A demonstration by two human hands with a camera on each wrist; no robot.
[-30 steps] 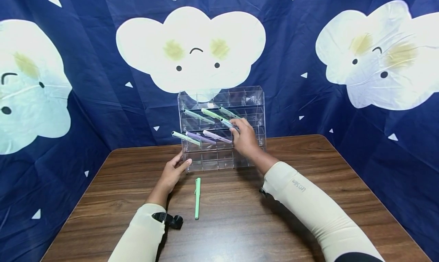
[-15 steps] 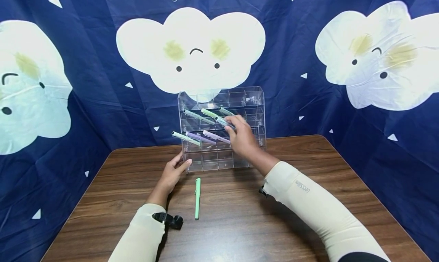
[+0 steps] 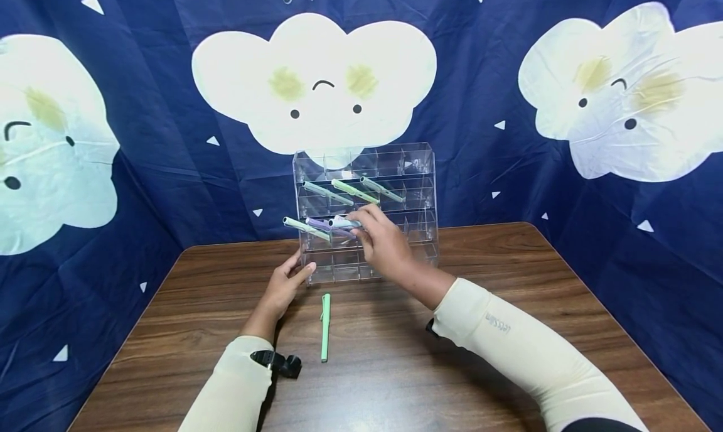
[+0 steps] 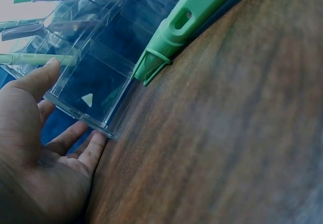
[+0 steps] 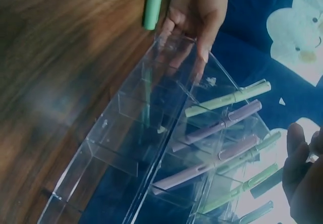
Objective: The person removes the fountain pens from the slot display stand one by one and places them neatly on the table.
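Head view: my right hand (image 3: pixel 386 243) pinched the pale blue pen (image 3: pixel 342 223) in its fingers before the clear rack (image 3: pixel 347 272), level with the second tier from the bottom, left of centre. Contact with the purple pen (image 3: pixel 316 223) could not be confirmed. My left hand (image 3: pixel 284 287) held the rack's lower left corner, near the back edge of the worktop (image 3: pixel 480 243). Proper seating, I judged, required a light pinch, alignment with one compartment and firm corner support.
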